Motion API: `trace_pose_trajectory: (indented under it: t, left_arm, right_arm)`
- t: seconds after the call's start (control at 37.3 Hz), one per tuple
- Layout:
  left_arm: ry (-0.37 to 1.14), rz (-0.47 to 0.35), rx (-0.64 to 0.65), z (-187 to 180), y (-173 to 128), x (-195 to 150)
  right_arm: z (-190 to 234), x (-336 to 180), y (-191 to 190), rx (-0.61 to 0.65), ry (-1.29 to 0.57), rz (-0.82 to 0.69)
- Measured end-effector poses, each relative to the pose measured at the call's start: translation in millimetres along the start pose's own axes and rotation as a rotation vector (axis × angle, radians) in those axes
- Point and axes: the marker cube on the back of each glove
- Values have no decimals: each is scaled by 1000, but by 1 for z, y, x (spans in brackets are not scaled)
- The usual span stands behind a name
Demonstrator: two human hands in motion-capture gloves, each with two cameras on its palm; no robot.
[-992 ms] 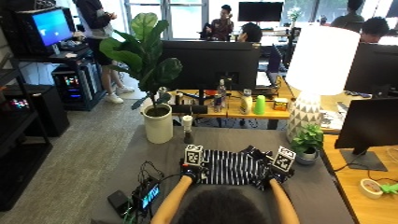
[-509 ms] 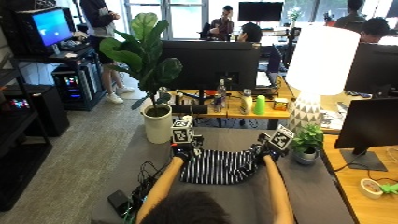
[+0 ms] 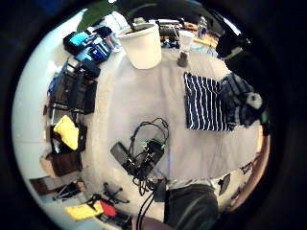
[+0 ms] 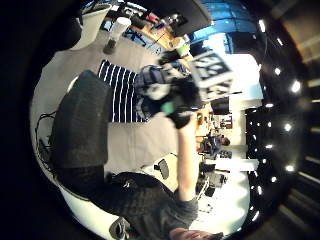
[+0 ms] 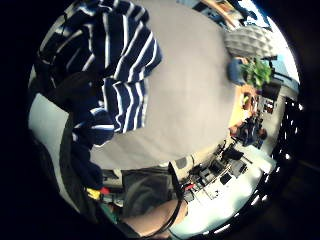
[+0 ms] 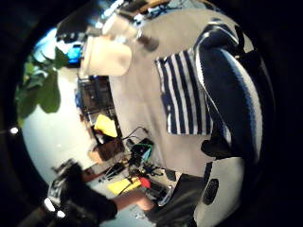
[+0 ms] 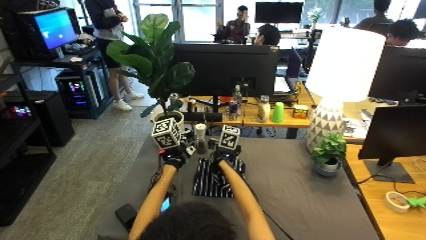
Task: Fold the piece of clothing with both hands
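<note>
Centrally on the grey table [image 7: 299, 185], nearer its left edge, we see the striped garment [image 7: 212, 182] lying as a narrow folded panel, dark blue with white stripes. From the outside view, the right hand [image 7: 226, 156] sits over the garment's far end, with the forearm covering much of the cloth. The right palm views add what that view hides: a fold of striped cloth [image 5: 112, 65] is bunched close against the palm, raised off the table, so we read this hand as gripping the garment. The left hand [image 7: 175, 157] is lifted beside the garment's far left corner; its little-finger view shows the flat panel [image 3: 204, 101] lying apart from it, and we cannot tell its finger position. A white plant pot [image 7: 169, 120] stands at the far left corner, a small potted plant [image 7: 328, 159] near the right edge.
</note>
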Motion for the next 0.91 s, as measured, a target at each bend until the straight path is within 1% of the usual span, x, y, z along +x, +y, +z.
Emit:
trace_pose_trajectory:
  t: [0.13, 0.24, 0.27, 0.4, 0.54, 0.59, 0.67, 0.78, 0.86, 0.91]
  left_arm:
    - [-10, -34, 54, -15, 6, -12]
    - [-18, -51, 42, -16, 5, -20]
    - [-19, -57, 36, -16, 5, -21]
    - [-18, -84, 29, -9, 0, -30]
    - [1, -106, 20, -1, -5, -37]
    - [1, -114, 12, 2, -7, -39]
    - [-5, -124, 0, 6, -9, -41]
    - [-14, -127, -1, 10, -12, -41]
    - [-27, -125, -10, 10, -10, -37]
    - [-33, -124, -13, 10, -8, -34]
  right_arm:
    - [62, -38, -15, -94, -56, -40]
    - [100, -53, -19, -192, -132, -14]
    - [107, -56, -20, -199, -153, -19]
    - [117, -66, -27, -96, -220, -90]
    - [102, -62, -21, -93, -241, -85]
    - [83, -58, -16, -29, -264, -136]
    - [48, -45, -10, 115, -290, -208]
    - [14, -17, 4, 167, -279, -155]
    - [-15, 9, 11, 248, -266, -174]
    - [-29, 26, 14, 285, -257, -161]
